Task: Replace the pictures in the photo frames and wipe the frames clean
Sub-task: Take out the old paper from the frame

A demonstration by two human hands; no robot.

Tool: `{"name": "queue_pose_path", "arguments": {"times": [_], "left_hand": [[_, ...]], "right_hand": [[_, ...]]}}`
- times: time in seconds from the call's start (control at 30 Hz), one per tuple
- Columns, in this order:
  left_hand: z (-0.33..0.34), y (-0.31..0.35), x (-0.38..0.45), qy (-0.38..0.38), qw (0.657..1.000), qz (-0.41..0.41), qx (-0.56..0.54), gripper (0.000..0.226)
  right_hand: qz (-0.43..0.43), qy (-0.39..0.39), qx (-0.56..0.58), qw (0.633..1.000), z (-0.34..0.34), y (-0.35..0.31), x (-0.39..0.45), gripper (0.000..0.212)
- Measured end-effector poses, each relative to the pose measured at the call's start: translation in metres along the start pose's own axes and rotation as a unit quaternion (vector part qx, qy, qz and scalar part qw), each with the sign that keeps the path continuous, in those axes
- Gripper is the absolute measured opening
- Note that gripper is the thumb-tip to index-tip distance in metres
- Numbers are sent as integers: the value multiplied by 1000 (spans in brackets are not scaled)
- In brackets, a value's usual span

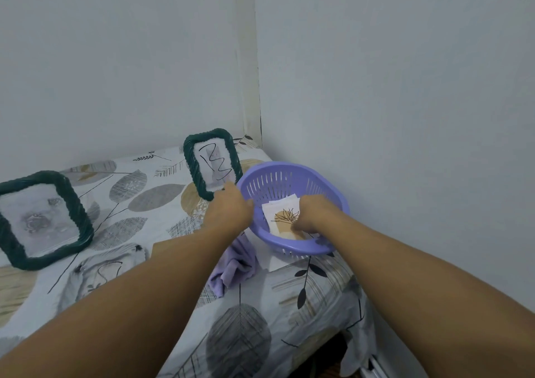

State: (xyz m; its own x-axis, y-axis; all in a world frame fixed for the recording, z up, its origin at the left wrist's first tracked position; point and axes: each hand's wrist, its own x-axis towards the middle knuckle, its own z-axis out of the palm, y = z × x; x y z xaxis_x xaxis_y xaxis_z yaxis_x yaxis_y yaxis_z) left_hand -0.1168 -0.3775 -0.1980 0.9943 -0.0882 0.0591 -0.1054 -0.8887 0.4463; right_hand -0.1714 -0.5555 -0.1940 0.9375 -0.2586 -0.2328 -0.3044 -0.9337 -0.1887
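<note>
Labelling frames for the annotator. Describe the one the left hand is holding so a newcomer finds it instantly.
Start at the room corner where the two walls meet; below it a purple basket sits on the leaf-patterned bedsheet. Touching the basket's left rim is a green frame, gripped at its bottom edge by the left hand. Unlike the other frame further left, it shows a black scribble.

Two plain pale grey-blue walls (390, 73) meet in a corner ahead of me, with a cream vertical strip (248, 59) running down the joint, scuffed dark near its lower end. Below it lies a bed, pushed into the corner, covered by a white sheet (162, 180) printed with large grey, tan and black leaves. The sheet hangs over the near right corner of the bed. Light is soft and even.
</note>
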Motion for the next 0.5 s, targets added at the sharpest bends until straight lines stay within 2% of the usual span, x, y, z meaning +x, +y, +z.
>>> {"name": "queue_pose_path", "arguments": {"times": [0.07, 0.23, 0.4, 0.5], "left_hand": [[9, -9, 6, -27, 999, -12, -32, 40], [12, -9, 7, -30, 997, -20, -70, 33], [12, -10, 9, -37, 997, -23, -70, 35], [11, -8, 7, -38, 996, -27, -78, 34]], "right_hand": [[4, -16, -10, 1000, 2, -2, 5, 18], [21, -33, 5, 999, 5, -3, 13, 35], [41, -38, 34, 998, 0, -2, 11, 30], [50, -9, 57, 997, 2, -2, 12, 29]]}}
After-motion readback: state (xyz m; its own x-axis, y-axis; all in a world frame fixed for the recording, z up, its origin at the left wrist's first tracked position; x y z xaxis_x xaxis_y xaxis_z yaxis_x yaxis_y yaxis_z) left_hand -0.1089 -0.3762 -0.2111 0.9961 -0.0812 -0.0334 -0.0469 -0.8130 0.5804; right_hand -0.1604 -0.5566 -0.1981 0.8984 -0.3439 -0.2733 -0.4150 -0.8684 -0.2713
